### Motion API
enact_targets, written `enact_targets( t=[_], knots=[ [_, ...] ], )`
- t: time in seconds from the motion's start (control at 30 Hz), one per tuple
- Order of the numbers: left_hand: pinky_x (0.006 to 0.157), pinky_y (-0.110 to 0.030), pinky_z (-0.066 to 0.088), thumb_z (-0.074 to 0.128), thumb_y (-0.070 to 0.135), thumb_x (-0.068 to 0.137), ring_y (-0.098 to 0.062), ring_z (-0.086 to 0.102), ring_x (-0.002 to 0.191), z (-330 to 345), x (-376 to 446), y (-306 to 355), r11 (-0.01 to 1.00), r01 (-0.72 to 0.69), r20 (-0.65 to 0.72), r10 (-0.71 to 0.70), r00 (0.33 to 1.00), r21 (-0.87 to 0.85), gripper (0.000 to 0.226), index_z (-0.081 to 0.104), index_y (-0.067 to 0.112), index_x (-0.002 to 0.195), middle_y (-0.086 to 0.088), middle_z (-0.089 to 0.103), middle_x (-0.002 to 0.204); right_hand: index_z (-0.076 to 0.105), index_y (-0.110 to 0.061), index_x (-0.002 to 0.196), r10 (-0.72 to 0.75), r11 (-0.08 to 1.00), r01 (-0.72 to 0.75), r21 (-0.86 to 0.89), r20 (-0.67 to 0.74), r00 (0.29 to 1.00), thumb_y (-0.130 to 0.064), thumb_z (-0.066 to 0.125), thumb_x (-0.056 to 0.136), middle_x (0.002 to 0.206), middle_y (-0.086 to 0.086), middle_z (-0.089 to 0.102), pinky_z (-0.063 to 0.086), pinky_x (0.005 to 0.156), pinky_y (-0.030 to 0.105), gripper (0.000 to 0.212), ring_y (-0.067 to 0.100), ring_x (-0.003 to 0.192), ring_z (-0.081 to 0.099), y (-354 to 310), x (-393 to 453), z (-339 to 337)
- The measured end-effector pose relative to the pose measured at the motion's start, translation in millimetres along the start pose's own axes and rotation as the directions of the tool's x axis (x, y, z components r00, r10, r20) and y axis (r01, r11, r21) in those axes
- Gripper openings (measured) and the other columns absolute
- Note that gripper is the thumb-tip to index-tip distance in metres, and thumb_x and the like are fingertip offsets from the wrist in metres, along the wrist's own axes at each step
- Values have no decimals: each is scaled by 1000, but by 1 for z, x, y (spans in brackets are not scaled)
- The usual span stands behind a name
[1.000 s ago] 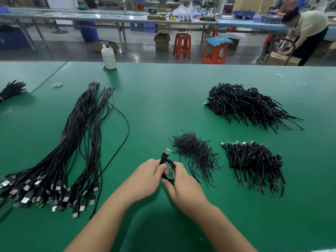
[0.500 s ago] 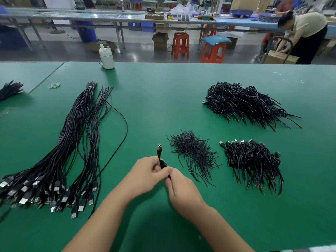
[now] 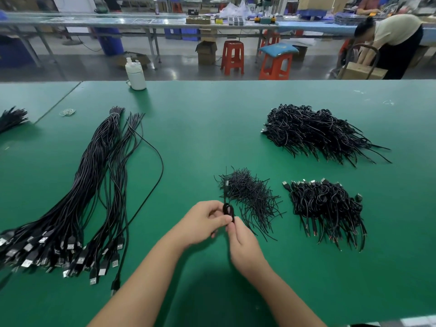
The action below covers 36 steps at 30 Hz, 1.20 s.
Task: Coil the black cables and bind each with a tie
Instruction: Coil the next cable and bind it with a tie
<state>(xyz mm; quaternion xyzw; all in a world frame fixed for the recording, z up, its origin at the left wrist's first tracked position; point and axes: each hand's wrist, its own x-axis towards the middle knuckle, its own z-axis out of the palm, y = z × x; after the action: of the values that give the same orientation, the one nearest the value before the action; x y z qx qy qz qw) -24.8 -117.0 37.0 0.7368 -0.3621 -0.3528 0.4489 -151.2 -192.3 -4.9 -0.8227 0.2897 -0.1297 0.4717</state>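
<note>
A small coil of black cable (image 3: 228, 210) is pinched between my left hand (image 3: 203, 224) and my right hand (image 3: 245, 244) above the green table (image 3: 212, 128); its USB plug end sticks up toward the tie pile. Loose black ties (image 3: 250, 194) lie in a heap just beyond my right hand. Long uncoiled black cables (image 3: 77, 197) with USB plugs stretch across the left. Coiled, bound cables (image 3: 328, 206) are piled at the right, with a bigger pile (image 3: 313, 133) farther back.
A white bottle (image 3: 135, 75) stands at the table's far edge. Rubber bands (image 3: 67, 112) lie near the left seam, and another black bundle (image 3: 11, 118) at the far left. Stools, benches and a bending person are beyond the table.
The coil has been squeezed tighter between both hands and its plug end has swung from upright-right to pointing away. My right hand has slid under the coil.
</note>
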Motion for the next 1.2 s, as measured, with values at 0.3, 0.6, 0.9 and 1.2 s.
enact_targets(
  t=[0.3,0.6,0.9,1.2],
  knots=[
    [99,-40,37,32,47,102,-27,38,119,33,27,-61,451,-74,-35,227,973,889,48,34,37,149,0,35,152,47,-6,87,34,999,-30,21,-280,960,-23,34,104,77,6,53,39,73,45,27,27,75,50,38,-4,-1],
    [77,-38,44,53,32,90,-22,58,98,52,15,-76,546,18,-320,464,826,837,22,72,21,92,5,70,108,33,-22,75,-34,999,29,-22,-293,956,-28,35,104,66,-6,37,30,58,31,29,12,61,35,49,-1,6],
    [83,-41,36,69,31,84,-28,47,98,44,9,-72,745,418,-697,85,712,519,17,65,18,93,-3,57,102,26,-29,73,-72,988,37,-152,-236,969,-31,32,104,67,-6,36,30,58,35,32,12,60,36,51,0,7],
    [81,-32,36,44,24,96,-22,43,100,43,11,-68,521,468,-580,67,812,714,17,57,20,107,-1,50,108,25,-25,77,-136,960,85,-265,-180,974,-32,29,104,77,-4,34,37,63,42,28,17,66,40,49,0,7]
  ],
)
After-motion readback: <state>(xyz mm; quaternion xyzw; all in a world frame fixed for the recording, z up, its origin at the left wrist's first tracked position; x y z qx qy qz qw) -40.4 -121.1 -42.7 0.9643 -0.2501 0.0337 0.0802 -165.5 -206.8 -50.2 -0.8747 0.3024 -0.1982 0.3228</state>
